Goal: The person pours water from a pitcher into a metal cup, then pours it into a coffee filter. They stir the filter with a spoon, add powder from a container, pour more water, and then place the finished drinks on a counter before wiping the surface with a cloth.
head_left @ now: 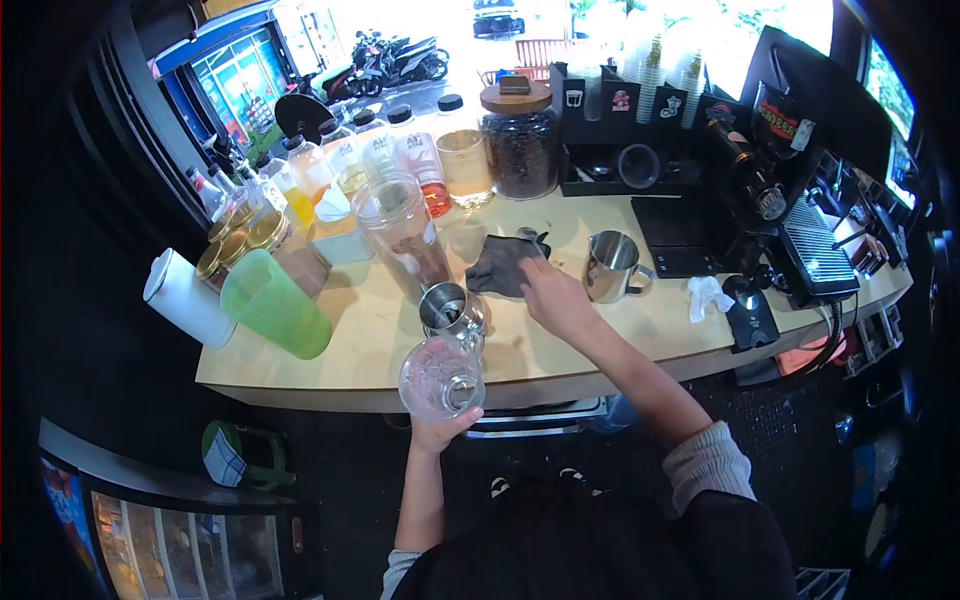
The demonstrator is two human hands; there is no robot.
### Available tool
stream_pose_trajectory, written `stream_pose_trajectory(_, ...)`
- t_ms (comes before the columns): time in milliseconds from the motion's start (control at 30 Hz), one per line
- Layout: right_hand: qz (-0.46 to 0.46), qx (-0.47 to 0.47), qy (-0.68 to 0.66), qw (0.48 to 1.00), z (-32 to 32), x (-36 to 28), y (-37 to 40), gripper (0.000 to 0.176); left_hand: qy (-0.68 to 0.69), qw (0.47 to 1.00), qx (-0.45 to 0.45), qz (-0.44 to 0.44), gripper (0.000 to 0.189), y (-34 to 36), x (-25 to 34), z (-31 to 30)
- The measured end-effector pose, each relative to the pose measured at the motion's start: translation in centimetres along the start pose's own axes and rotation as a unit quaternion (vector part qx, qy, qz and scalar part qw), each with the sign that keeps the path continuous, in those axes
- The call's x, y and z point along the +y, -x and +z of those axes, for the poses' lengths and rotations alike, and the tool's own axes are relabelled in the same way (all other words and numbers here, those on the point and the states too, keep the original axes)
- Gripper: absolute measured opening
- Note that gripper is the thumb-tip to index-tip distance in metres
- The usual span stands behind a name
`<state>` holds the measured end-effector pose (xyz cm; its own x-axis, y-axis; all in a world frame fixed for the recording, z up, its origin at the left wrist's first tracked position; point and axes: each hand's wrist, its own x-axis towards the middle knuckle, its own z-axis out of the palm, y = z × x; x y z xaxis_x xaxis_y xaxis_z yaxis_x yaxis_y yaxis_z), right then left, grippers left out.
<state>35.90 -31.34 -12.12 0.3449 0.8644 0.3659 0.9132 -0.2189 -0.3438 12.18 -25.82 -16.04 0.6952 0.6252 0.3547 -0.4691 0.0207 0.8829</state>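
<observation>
My left hand [445, 430] is wrapped round the lower part of a clear drinking glass [418, 382], tilted in front of the counter's near edge. Just beyond it, a steel pitcher [446, 312] stands on the counter. My right hand [555, 297] reaches over the counter, its fingertips closed on the edge of a dark grey cloth [495, 268]; the grip is partly hidden. To the right of that hand is a second steel milk pitcher [612, 268] with a handle. A tall clear container [400, 240] is left of the cloth.
Syrup bottles [415, 155] line the back left, beside a wooden-lidded jar of coffee beans [520, 150]. A green pitcher [275, 305] and white jug [188, 297] stand left. A coffee grinder [745, 170], espresso machine [820, 245] and white crumpled tissue [707, 297] are right.
</observation>
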Motion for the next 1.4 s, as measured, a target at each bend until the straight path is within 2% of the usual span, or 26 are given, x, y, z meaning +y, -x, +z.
stream_pose_trajectory(33, 0.08, -0.063, 0.049, 0.994, -0.8, 0.1, 0.8, 0.035, -0.002, 1.0, -0.007, -0.002, 0.092, -0.3, -0.3, 0.3)
stream_pose_trajectory(67, 0.081, -0.06, 0.05, 0.994, -0.5, 0.9, 1.5, 0.035, -0.006, 1.0, -0.016, -0.004, 0.091, -0.5, -0.4, 0.6)
stream_pose_trajectory(133, 0.085, 0.008, 0.158, 0.984, 1.4, 3.3, 2.1, 0.021, 0.0, 1.0, -0.024, 0.007, 0.091, -1.0, -0.3, 1.9)
stream_pose_trajectory(233, 0.096, -0.011, 0.17, 0.981, 2.9, 3.9, 1.6, 0.019, 0.012, 0.999, -0.037, 0.013, 0.092, -1.5, -0.7, 3.3)
stream_pose_trajectory(267, 0.135, -0.031, 0.156, 0.978, 2.8, 3.2, 1.4, 0.021, 0.005, 0.999, -0.045, 0.016, 0.091, -1.7, -0.9, 3.5)
stream_pose_trajectory(300, 0.137, -0.028, 0.157, 0.978, 2.6, 2.8, 1.2, 0.021, -0.001, 0.998, -0.052, 0.019, 0.09, -2.0, -1.1, 3.7)
stream_pose_trajectory(367, 0.205, -0.077, 0.084, 0.972, 1.9, 2.2, 1.1, 0.018, -0.009, 0.999, -0.051, 0.014, 0.088, -2.5, -1.2, 4.6)
stream_pose_trajectory(400, 0.205, -0.074, 0.085, 0.972, 1.3, 2.2, 1.0, 0.018, -0.016, 0.999, -0.047, 0.008, 0.086, -2.7, -1.3, 5.0)
stream_pose_trajectory(467, 0.149, -0.181, 0.064, 0.97, 0.1, 2.7, 1.2, 0.015, -0.016, 0.999, -0.042, 0.007, 0.084, -3.1, -1.8, 5.6)
stream_pose_trajectory(500, 0.151, -0.178, 0.066, 0.97, 0.0, 3.1, 1.5, 0.015, -0.016, 0.999, -0.035, 0.005, 0.082, -3.2, -1.9, 5.9)
stream_pose_trajectory(567, 0.166, -0.087, -0.05, 0.981, -0.1, 4.0, 2.0, 0.014, -0.014, 0.999, -0.038, 0.003, 0.081, -3.5, -2.0, 6.4)
stream_pose_trajectory(600, 0.168, -0.085, -0.049, 0.981, -1.8, 3.5, 2.4, 0.014, -0.013, 0.999, -0.037, -0.002, 0.08, -3.6, -2.0, 6.7)
stream_pose_trajectory(733, 0.115, 0.066, -0.155, 0.979, -9.5, 4.1, 5.5, 0.019, -0.028, 0.998, -0.053, 0.013, 0.079, -4.7, -2.4, 7.7)
stream_pose_trajectory(800, 0.143, 0.09, -0.168, 0.971, -12.5, 6.4, 7.2, 0.02, -0.048, 0.998, -0.046, 0.017, 0.078, -5.5, -3.0, 8.0)
stream_pose_trajectory(833, 0.142, 0.093, -0.136, 0.976, -13.4, 8.1, 8.0, 0.02, -0.046, 0.998, -0.048, 0.016, 0.078, -5.6, -3.1, 8.3)
stream_pose_trajectory(900, 0.207, 0.039, -0.109, 0.972, -13.5, 11.4, 9.7, 0.022, -0.063, 0.996, -0.036, 0.045, 0.079, -5.9, -3.1, 8.8)
stream_pose_trajectory(967, 0.205, 0.035, -0.118, 0.971, -11.1, 14.2, 11.4, 0.023, -0.056, 0.997, -0.038, 0.035, 0.079, -5.8, -3.6, 9.0)
stream_pose_trajectory(1033, 0.201, 0.029, -0.128, 0.971, -9.3, 15.1, 12.4, 0.024, -0.05, 0.998, -0.038, 0.024, 0.08, -5.6, -3.8, 9.1)
stream_pose_trajectory(1100, 0.219, -0.029, -0.17, 0.96, -8.7, 15.1, 12.7, 0.027, -0.04, 0.998, -0.051, 0.011, 0.08, -5.4, -3.8, 9.4)
stream_pose_trajectory(1167, 0.228, -0.048, -0.167, 0.958, -8.5, 14.9, 12.5, 0.027, -0.038, 0.998, -0.051, 0.001, 0.08, -5.3, -3.8, 9.4)
stream_pose_trajectory(1233, 0.283, -0.091, -0.214, 0.931, -8.6, 14.6, 12.3, 0.028, -0.036, 0.998, -0.049, -0.008, 0.08, -5.4, -3.8, 9.5)
stream_pose_trajectory(1267, 0.282, -0.092, -0.215, 0.931, -8.6, 14.7, 12.3, 0.028, -0.043, 0.998, -0.045, 0.003, 0.08, -5.4, -3.8, 9.5)
stream_pose_trajectory(1333, 0.253, -0.087, -0.11, 0.957, -8.3, 14.8, 12.1, 0.028, -0.051, 0.998, -0.037, 0.016, 0.08, -5.5, -4.0, 9.5)
stream_pose_trajectory(1367, 0.249, -0.09, -0.111, 0.958, -8.4, 14.5, 12.0, 0.028, -0.051, 0.998, -0.037, 0.013, 0.08, -5.6, -4.0, 9.5)
stream_pose_trajectory(1400, 0.245, -0.079, -0.025, 0.966, -8.6, 14.0, 11.9, 0.026, -0.052, 0.998, -0.036, 0.01, 0.08, -5.7, -4.1, 9.5)
